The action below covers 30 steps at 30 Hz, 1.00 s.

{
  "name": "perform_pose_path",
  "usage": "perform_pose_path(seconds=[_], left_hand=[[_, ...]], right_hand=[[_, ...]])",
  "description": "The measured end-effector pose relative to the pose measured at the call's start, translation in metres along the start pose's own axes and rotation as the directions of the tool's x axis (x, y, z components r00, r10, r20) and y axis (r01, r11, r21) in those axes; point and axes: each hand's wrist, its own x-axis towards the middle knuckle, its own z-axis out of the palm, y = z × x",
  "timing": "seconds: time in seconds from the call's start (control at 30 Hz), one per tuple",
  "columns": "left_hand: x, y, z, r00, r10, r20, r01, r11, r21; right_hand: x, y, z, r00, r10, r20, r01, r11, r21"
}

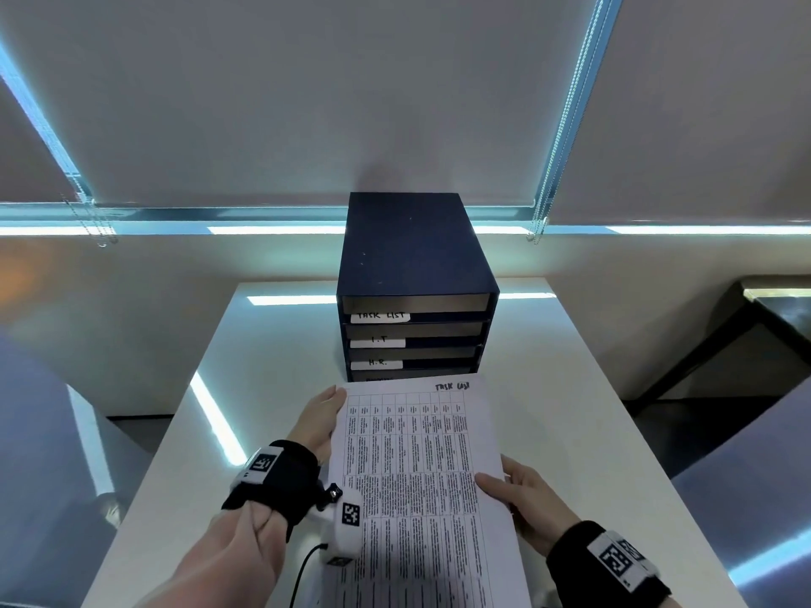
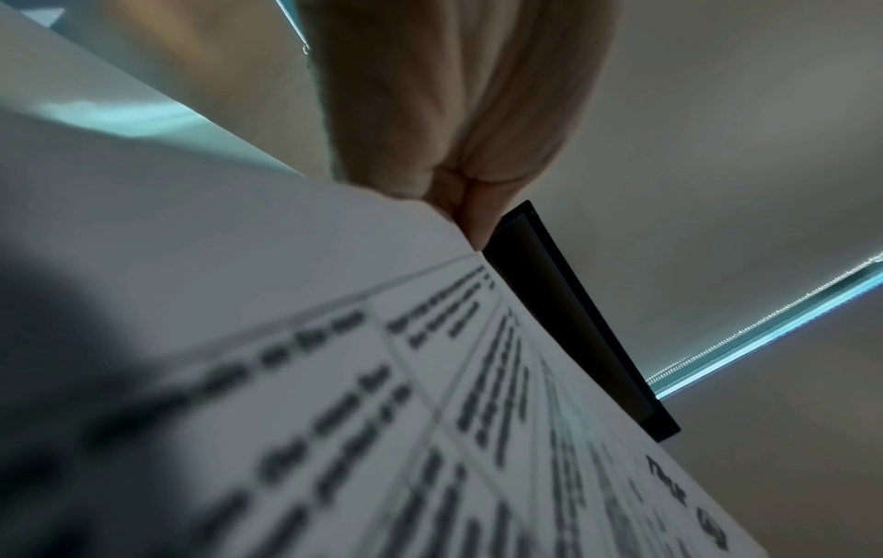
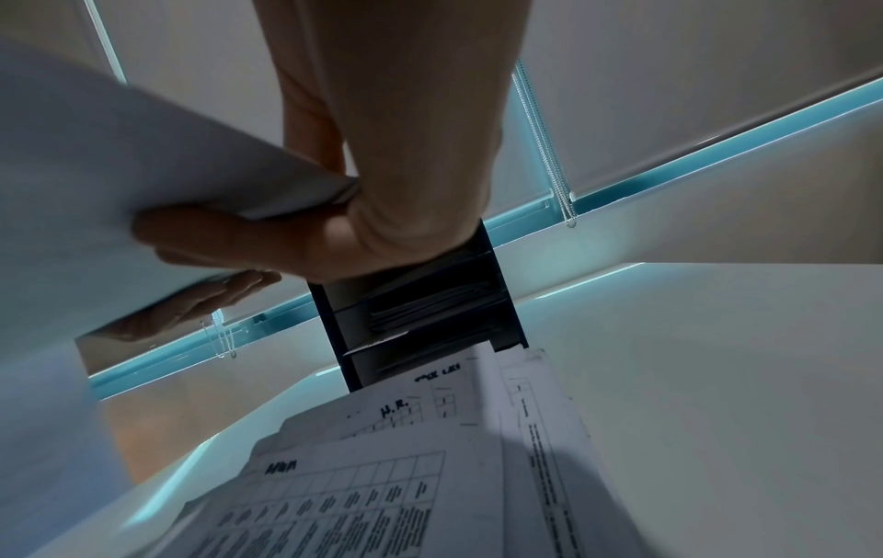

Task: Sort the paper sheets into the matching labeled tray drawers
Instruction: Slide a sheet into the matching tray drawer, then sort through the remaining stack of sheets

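Both hands are holding a thin white printed paper sheet (image 1: 421, 467) headed "Task List": left hand (image 1: 318, 421) pinching its far left edge, right hand (image 1: 524, 498) gripping its right edge, before the dark blue labeled tray drawers (image 1: 414, 300); light and floppy, best supported at opposite edges

A white table (image 1: 570, 388) fills the lower middle of the head view, its glossy top catching pale blue streaks of light. Behind it runs a plain light wall (image 1: 175, 322). Above the wall, grey roller blinds (image 1: 307, 103) cover the windows, with thin strips of cyan daylight showing at their edges and along the sill. Beaded pull chains hang at the left (image 1: 98, 226) and at the right (image 1: 537, 226) of the middle blind. To the right, partly cut off by the picture's edge, stands a dark table (image 1: 768, 318) with a black frame, well apart from the white one. The floor beneath it looks dark.
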Motion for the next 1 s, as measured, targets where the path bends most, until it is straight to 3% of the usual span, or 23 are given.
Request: perform_pose_path(seconds=[0.13,0.27,0.37,0.5,0.67,0.8,0.9,0.93,1.0], left_hand=[[0.000,0.028,0.010,0.999,0.024,-0.027,-0.026,0.996,-0.084],[0.018,0.067,0.023,0.999,0.036,-0.025,-0.036,0.999,-0.010],[0.027,0.079,0.027,0.998,-0.011,0.056,0.012,1.000,-0.019],[0.013,0.067,0.021,0.986,-0.047,0.160,0.052,0.998,-0.032],[0.009,0.035,0.013,0.964,-0.005,0.266,0.010,1.000,-0.016],[0.032,0.030,0.025,0.985,0.133,0.106,-0.135,0.991,0.010],[0.057,0.033,0.033,0.987,0.156,-0.042,-0.160,0.982,-0.104],[0.065,0.036,0.037,0.988,0.142,-0.068,-0.152,0.972,-0.178],[0.079,0.048,0.047,0.990,0.119,-0.075,-0.137,0.934,-0.331]], right_hand=[[-0.001,0.006,0.002,0.993,-0.047,-0.106,0.039,0.996,-0.082],[0.000,-0.028,0.011,0.984,-0.082,-0.156,0.069,0.994,-0.082],[0.023,-0.057,0.005,0.980,-0.056,-0.192,0.042,0.996,-0.081],[0.060,-0.095,0.007,0.976,-0.008,-0.216,-0.014,0.995,-0.097],[0.112,-0.148,0.023,0.964,-0.088,-0.251,0.049,0.986,-0.157],[0.128,-0.164,0.034,0.959,-0.144,-0.243,0.110,0.983,-0.148],[0.122,-0.156,0.032,0.959,-0.087,-0.269,0.025,0.974,-0.226],[0.125,-0.152,0.030,0.962,-0.059,-0.266,0.012,0.985,-0.173],[0.134,-0.150,0.033,0.968,-0.034,-0.249,0.058,0.994,0.089]])
